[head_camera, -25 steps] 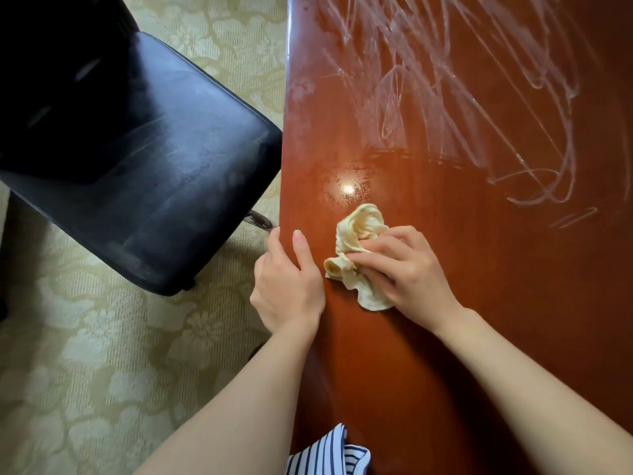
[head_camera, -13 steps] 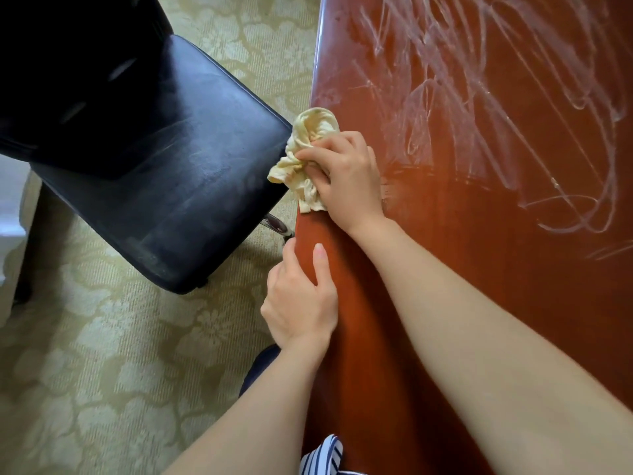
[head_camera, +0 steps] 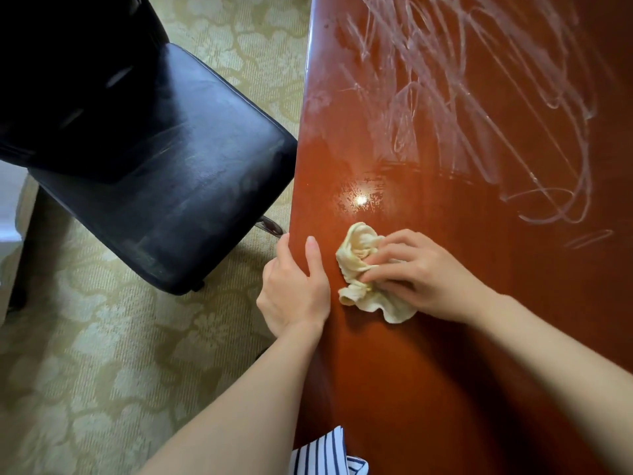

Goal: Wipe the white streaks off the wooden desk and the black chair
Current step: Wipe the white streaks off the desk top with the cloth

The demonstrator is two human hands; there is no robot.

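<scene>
The glossy reddish wooden desk (head_camera: 445,354) fills the right side. White scribbled streaks (head_camera: 462,97) cover its far half, while the near part looks shiny. My right hand (head_camera: 424,275) grips a crumpled cream cloth (head_camera: 363,272) and presses it on the desk near the left edge. My left hand (head_camera: 294,289) holds that edge, thumb on top and fingers curled over the side. The black chair (head_camera: 164,173) stands left of the desk, its seat marked with faint pale smears.
A beige carpet (head_camera: 102,371) with a floral pattern covers the floor. The chair's front corner nearly touches the desk edge, and part of its metal base (head_camera: 270,226) shows below it. A striped sleeve (head_camera: 322,454) shows at the bottom.
Half a second ago my right hand held the cloth further up at the desk's left edge beside the chair; it has come back toward me onto the near desktop. My left hand stays on the edge.
</scene>
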